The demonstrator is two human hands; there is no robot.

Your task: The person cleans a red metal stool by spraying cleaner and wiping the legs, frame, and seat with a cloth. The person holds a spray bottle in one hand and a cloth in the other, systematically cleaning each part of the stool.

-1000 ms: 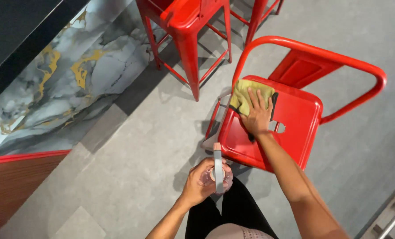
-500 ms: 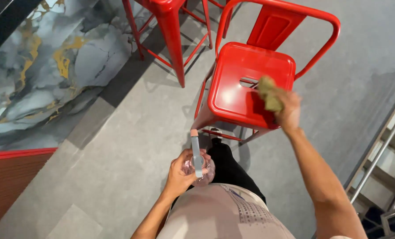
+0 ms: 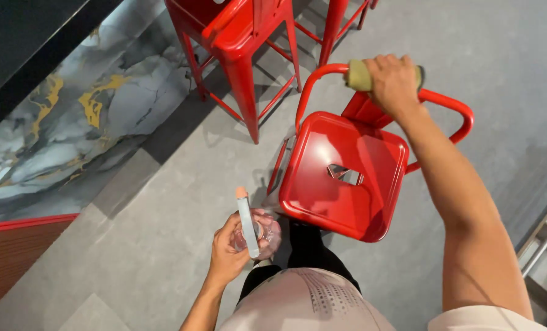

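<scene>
The right hand (image 3: pixel 395 83) has left the seat and now sits on the curved top rail of the red chair (image 3: pixel 347 178), at about one o'clock in the head view. Its grip is closed around a yellow-green cloth (image 3: pixel 360 75), which is wrapped over the rail, so the cloth touches the backrest bar rather than the seat. A second ago the same cloth lay flat on the seat; half a second ago it was lifted at the seat's right edge. The wiping therefore appears to have moved on from the seat to the back rail, and the seat now shows bare and glossy.

The left hand (image 3: pixel 232 251), at about six o'clock, keeps its grip closed around a clear spray bottle (image 3: pixel 252 228), held upright near the body, apart from the chair. A taller red stool (image 3: pixel 237 37) stands at eleven o'clock on the grey floor (image 3: pixel 151 220).
</scene>
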